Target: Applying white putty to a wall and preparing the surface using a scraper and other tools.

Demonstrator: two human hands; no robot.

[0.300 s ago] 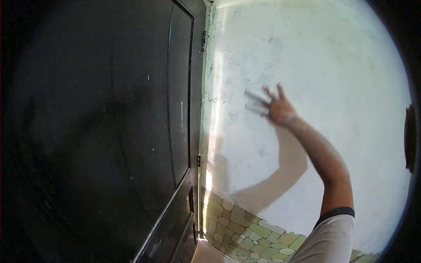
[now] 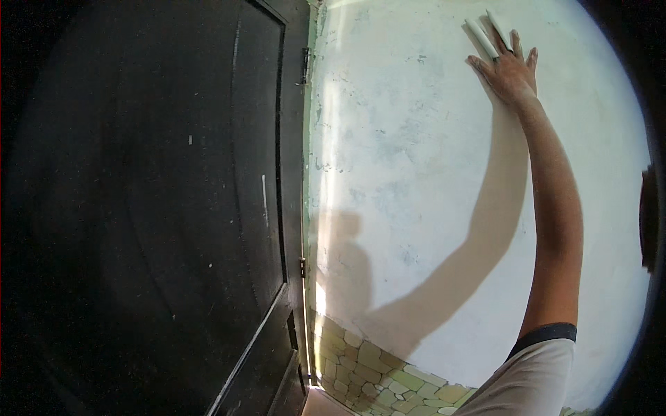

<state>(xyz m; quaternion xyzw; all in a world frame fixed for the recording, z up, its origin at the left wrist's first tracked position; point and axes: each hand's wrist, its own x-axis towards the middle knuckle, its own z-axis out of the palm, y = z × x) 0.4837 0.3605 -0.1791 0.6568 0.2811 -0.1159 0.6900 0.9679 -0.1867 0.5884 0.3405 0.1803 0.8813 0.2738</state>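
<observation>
My right hand [image 2: 513, 78] is raised high at the upper right, up against or very close to the white wall [image 2: 430, 173]. Its fingers are spread apart, and nothing is gripped in the palm. Two long pale pieces [image 2: 480, 38], dark at their bases, extend along the index and middle fingers like sleeves. Thumb, ring and little finger are bare. From the lower right the arm [image 2: 555, 208] reaches up in a light short sleeve [image 2: 531, 374] with a dark cuff. My left hand is outside the picture.
A dark panelled door [image 2: 152, 208] fills the left side, with hinges [image 2: 305, 66] along its right edge. Stone-patterned facing [image 2: 378, 367] covers the wall's foot. Chipped paint marks the wall. A dark object [image 2: 648, 218] stands at the far right.
My right hand has moved up and to the right across the wall, and the arm has straightened. The view has shifted slightly to the right.
</observation>
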